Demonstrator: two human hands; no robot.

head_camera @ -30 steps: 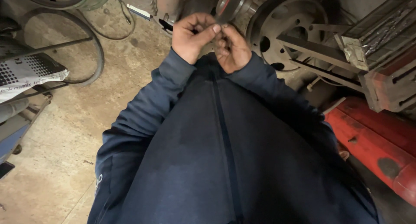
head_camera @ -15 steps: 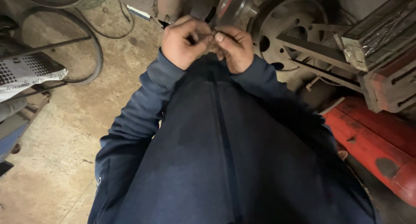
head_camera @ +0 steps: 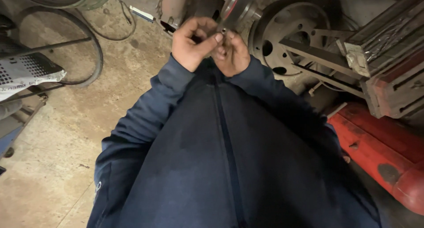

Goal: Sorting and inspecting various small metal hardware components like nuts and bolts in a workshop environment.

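My left hand (head_camera: 192,43) and my right hand (head_camera: 232,55) are held together in front of my chest, above my dark blue jacket (head_camera: 221,153). Between the fingertips of both hands sits a small metal part (head_camera: 223,31), pinched by my left thumb and the right fingers; its shape is too small to tell. Just beyond the hands stands a rusty wheel hub with a brake disc (head_camera: 238,7).
A round steel brake drum (head_camera: 289,31) lies at the upper right beside metal brackets (head_camera: 322,56). A red jack body (head_camera: 380,153) lies at the right. A rubber belt loop (head_camera: 90,51) and a white perforated sack (head_camera: 26,73) lie on the concrete floor (head_camera: 57,157) at the left.
Both hands have stayed close together and shifted slightly; the fingers have turned around the small part while the view tilted a little.
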